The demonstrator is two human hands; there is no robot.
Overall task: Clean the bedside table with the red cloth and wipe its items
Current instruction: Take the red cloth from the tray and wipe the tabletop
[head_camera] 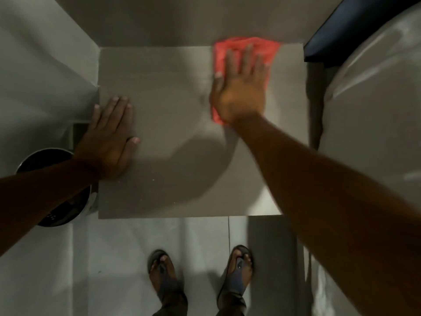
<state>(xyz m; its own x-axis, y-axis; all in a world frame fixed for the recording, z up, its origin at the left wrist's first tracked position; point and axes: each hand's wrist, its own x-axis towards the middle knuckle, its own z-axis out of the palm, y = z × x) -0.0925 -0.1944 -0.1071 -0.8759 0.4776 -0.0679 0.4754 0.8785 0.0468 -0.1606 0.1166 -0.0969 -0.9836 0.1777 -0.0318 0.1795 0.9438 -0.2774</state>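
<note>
The bedside table [173,124] fills the middle of the view, a square grey top with nothing standing on it. A red cloth [266,47] lies at the table's far right corner. My right hand [241,87] presses flat on the cloth with fingers spread, and red shows beyond the fingertips and beside the wrist. My left hand [109,137] rests flat on the table's left edge, fingers together, holding nothing. A few pale specks dot the near part of the tabletop.
A round metal bin [52,160] stands on the floor left of the table, partly under my left forearm. A bed with a pale cover [373,110] and a dark headboard [355,26] is close on the right. Walls meet behind. My sandalled feet [200,270] stand on pale floor tiles.
</note>
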